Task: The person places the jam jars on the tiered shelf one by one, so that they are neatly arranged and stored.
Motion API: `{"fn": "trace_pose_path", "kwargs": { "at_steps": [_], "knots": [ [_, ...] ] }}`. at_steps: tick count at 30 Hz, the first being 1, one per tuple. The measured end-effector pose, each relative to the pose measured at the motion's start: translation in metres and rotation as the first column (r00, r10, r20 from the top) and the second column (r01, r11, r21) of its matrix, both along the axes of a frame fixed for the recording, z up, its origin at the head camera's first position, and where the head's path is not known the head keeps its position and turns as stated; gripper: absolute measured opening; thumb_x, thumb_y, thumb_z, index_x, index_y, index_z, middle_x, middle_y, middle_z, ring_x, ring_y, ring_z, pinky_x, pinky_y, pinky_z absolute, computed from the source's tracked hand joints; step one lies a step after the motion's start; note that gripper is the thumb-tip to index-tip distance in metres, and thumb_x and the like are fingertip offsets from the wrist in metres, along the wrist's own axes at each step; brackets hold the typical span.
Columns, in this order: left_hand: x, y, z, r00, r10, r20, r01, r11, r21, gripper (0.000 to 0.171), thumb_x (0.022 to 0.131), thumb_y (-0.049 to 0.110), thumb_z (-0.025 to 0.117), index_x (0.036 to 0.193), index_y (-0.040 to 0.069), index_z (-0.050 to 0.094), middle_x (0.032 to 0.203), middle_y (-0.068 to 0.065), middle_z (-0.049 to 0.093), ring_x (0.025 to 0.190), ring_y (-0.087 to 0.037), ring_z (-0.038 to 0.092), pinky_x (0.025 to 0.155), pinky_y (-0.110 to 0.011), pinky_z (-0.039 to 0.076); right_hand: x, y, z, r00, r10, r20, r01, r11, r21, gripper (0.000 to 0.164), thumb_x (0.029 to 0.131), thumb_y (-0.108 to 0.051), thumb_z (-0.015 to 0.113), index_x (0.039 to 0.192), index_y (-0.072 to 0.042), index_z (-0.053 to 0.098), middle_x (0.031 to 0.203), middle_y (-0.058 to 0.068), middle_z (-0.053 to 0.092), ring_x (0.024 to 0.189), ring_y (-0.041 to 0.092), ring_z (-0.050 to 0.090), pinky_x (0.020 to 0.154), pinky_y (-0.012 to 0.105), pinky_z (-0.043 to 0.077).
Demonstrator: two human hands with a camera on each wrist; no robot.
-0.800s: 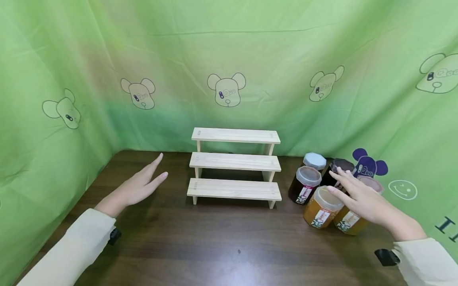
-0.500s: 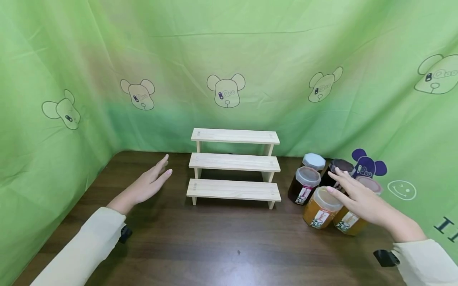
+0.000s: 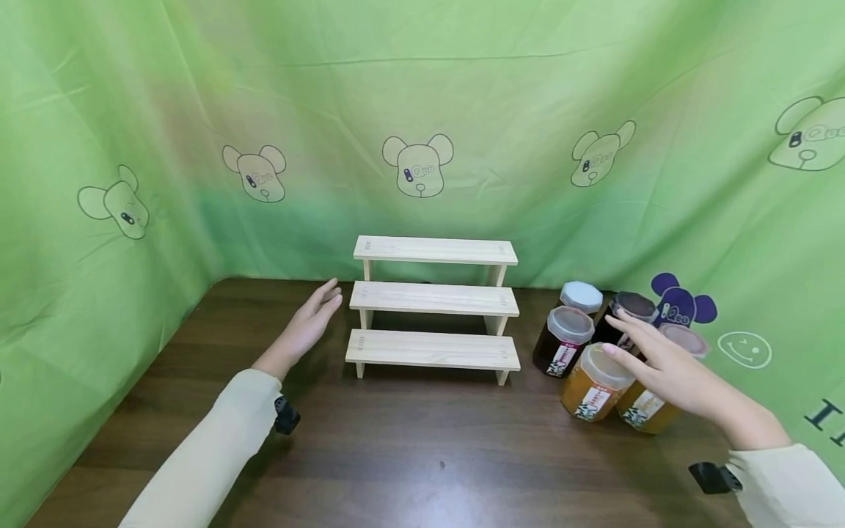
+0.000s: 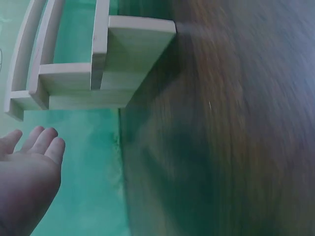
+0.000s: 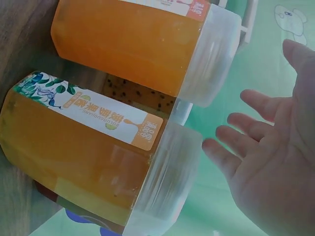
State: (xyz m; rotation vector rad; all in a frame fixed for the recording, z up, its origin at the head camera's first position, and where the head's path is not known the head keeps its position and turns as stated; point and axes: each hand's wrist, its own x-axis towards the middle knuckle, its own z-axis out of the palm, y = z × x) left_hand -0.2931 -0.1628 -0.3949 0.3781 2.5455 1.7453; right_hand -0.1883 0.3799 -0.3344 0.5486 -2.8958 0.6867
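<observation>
A pale wooden three-tier shelf [image 3: 432,348] stands on the table near the back curtain, its steps bare. My left hand [image 3: 305,330] hovers just left of the shelf with relaxed fingers; in the left wrist view the hand [image 4: 32,172] holds nothing beside the shelf's side panels [image 4: 138,54]. On the right, my right hand [image 3: 673,367] is spread above a group of lidded jars, fingers fairly straight. In front are two amber jars [image 3: 594,392], [image 5: 83,132] with white labels. Dark jars [image 3: 561,345] stand behind, one under a pale blue lid [image 3: 581,295].
A green curtain [image 3: 317,95] printed with bear heads encloses the back and both sides. The dark wood table [image 3: 396,440] reaches toward me. Each wrist carries a black device [image 3: 287,416] below a white sleeve [image 3: 211,455].
My left hand has moved right, toward the shelf's left side, its fingers drawing closer together. The right hand stays nearly still over the jars.
</observation>
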Motion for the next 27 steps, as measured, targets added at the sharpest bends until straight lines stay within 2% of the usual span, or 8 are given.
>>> {"fn": "trace_pose_path", "kwargs": {
  "at_steps": [4, 8, 11, 13, 14, 17, 20, 27],
  "knots": [
    [-0.008, 0.01, -0.005, 1.0, 0.006, 0.031, -0.01, 0.991, 0.131, 0.065, 0.107, 0.039, 0.047, 0.162, 0.018, 0.018, 0.161, -0.013, 0.029, 0.146, -0.032, 0.029, 0.119, -0.051, 0.026, 0.002, 0.001, 0.002, 1.0, 0.01, -0.005, -0.01, 0.999, -0.034, 0.062, 0.106, -0.026, 0.053, 0.154, 0.005, 0.03, 0.154, 0.037, 0.022, 0.135, 0.062, 0.023, 0.103, 0.08, 0.02],
    [-0.012, 0.018, -0.007, 0.998, 0.012, 0.059, -0.024, 0.98, 0.198, 0.067, 0.106, 0.034, 0.052, 0.162, 0.017, 0.018, 0.16, -0.013, 0.029, 0.145, -0.03, 0.031, 0.119, -0.046, 0.028, 0.004, 0.003, 0.004, 1.0, 0.015, -0.014, -0.016, 0.998, -0.054, 0.062, 0.105, -0.023, 0.056, 0.155, 0.002, 0.03, 0.152, 0.037, 0.027, 0.134, 0.06, 0.028, 0.103, 0.078, 0.023],
    [-0.014, 0.023, -0.007, 0.998, 0.004, 0.067, -0.02, 0.971, 0.237, 0.068, 0.106, 0.03, 0.052, 0.162, 0.014, 0.017, 0.161, -0.015, 0.027, 0.145, -0.03, 0.031, 0.119, -0.044, 0.029, 0.006, 0.003, 0.004, 0.999, -0.001, -0.034, 0.0, 1.0, -0.029, 0.061, 0.104, -0.023, 0.058, 0.154, 0.0, 0.034, 0.149, 0.034, 0.036, 0.13, 0.052, 0.039, 0.11, 0.055, 0.035],
    [-0.015, 0.026, -0.008, 0.998, -0.003, 0.069, -0.015, 0.964, 0.265, 0.067, 0.106, 0.026, 0.051, 0.162, 0.011, 0.016, 0.161, -0.016, 0.026, 0.145, -0.029, 0.032, 0.119, -0.042, 0.03, 0.007, 0.003, 0.003, 0.999, -0.019, -0.043, 0.019, 1.0, -0.008, 0.061, 0.103, -0.024, 0.06, 0.153, 0.0, 0.036, 0.145, 0.03, 0.044, 0.123, 0.044, 0.048, 0.103, 0.041, 0.044],
    [-0.016, 0.028, -0.008, 0.997, -0.007, 0.071, -0.013, 0.96, 0.279, 0.066, 0.107, 0.024, 0.05, 0.162, 0.01, 0.016, 0.162, -0.016, 0.025, 0.145, -0.029, 0.032, 0.118, -0.041, 0.03, 0.008, 0.003, 0.003, 0.999, -0.024, -0.044, 0.024, 1.0, -0.003, 0.061, 0.102, -0.024, 0.061, 0.153, 0.0, 0.038, 0.142, 0.029, 0.046, 0.119, 0.042, 0.051, 0.098, 0.039, 0.047],
    [-0.017, 0.032, -0.007, 0.996, -0.005, 0.086, -0.023, 0.948, 0.317, 0.062, 0.108, 0.019, 0.047, 0.161, 0.007, 0.017, 0.162, -0.016, 0.025, 0.144, -0.028, 0.033, 0.118, -0.038, 0.031, 0.009, 0.002, 0.003, 0.999, -0.027, -0.033, 0.027, 1.0, -0.005, 0.062, 0.101, -0.024, 0.063, 0.152, 0.002, 0.038, 0.138, 0.029, 0.05, 0.112, 0.042, 0.056, 0.089, 0.051, 0.052],
    [-0.018, 0.036, -0.007, 0.994, 0.011, 0.105, -0.047, 0.935, 0.351, 0.059, 0.108, 0.015, 0.044, 0.16, 0.005, 0.019, 0.162, -0.016, 0.025, 0.144, -0.027, 0.033, 0.118, -0.037, 0.031, 0.01, 0.001, 0.002, 1.0, -0.013, -0.006, 0.013, 1.0, -0.027, 0.066, 0.1, -0.023, 0.064, 0.152, 0.003, 0.035, 0.14, 0.034, 0.046, 0.116, 0.052, 0.054, 0.09, 0.067, 0.046],
    [-0.02, 0.042, -0.007, 0.99, -0.001, 0.138, -0.055, 0.915, 0.399, 0.057, 0.109, 0.012, 0.039, 0.16, 0.003, 0.016, 0.163, -0.017, 0.02, 0.146, -0.026, 0.029, 0.119, -0.037, 0.028, 0.013, -0.001, -0.001, 0.998, -0.023, 0.059, 0.026, 0.998, -0.055, 0.073, 0.1, -0.027, 0.066, 0.154, 0.004, 0.03, 0.144, 0.037, 0.04, 0.12, 0.057, 0.05, 0.095, 0.065, 0.044]
  ]
}}
